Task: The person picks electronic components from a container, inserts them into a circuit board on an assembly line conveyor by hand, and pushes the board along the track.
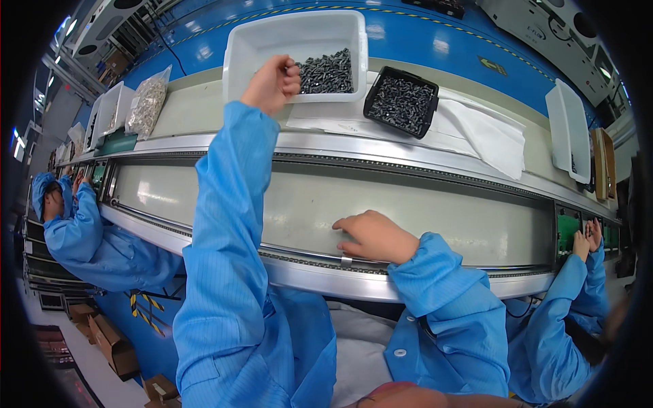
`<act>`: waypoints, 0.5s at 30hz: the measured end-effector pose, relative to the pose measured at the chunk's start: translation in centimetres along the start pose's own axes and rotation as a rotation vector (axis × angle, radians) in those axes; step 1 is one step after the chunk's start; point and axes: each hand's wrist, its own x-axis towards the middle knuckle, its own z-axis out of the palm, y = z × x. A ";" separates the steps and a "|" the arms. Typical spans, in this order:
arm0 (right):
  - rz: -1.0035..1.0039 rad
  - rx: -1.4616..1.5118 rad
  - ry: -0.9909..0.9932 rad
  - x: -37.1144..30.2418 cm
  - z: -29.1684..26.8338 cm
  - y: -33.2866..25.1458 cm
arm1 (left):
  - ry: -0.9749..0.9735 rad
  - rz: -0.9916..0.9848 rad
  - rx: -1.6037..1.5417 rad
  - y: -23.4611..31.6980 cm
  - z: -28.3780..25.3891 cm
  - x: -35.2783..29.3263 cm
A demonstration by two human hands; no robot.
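Closest up, a blue jacket is worn open over a pale grey shirt; it's thin, wrinkly cloth with fine lines in the weave. Past the right cuff, the right hand is held over the near metal rail, fingers loosely spread: index finger stuck out to the left, thumb kept apart below it, the rest mostly hidden. Whether the rail is actually touched can't be told.

Behind that, a long, smooth, pale bed is framed by shiny metal. The left sleeve is stretched right across it, and the left hand is held at the white plastic bin, fingers curled in toward the palm. Whether anything's pinched in there can't be told.

Just beside those knuckles, small black parts are heaped in the right side of the bin, stubby and jumbled every which way, so no shared direction can be made out. The bin's long side is set left to right. Next to it, more of the same-looking bits are held in a squarish black tray, turned at an angle on creased white sheets. Farther out, glossy blue floor can be seen.
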 end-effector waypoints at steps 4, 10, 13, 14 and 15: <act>0.090 0.137 0.308 0.3 -0.6 -0.2 | -0.137 -0.140 -0.143 -6.1 2.5 -6.9; 0.116 0.404 0.744 1.0 -2.2 0.6 | -0.008 -0.314 -0.131 -13.7 2.8 -13.2; 0.105 0.442 0.811 1.1 -2.1 1.0 | 0.029 -0.420 -0.132 -15.9 2.5 -14.1; 0.124 0.439 0.803 0.9 -2.0 0.9 | 0.027 -0.433 -0.147 -16.4 2.6 -14.2; 0.104 0.407 0.786 0.8 -1.9 0.7 | 0.014 -0.448 -0.135 -16.5 2.8 -14.4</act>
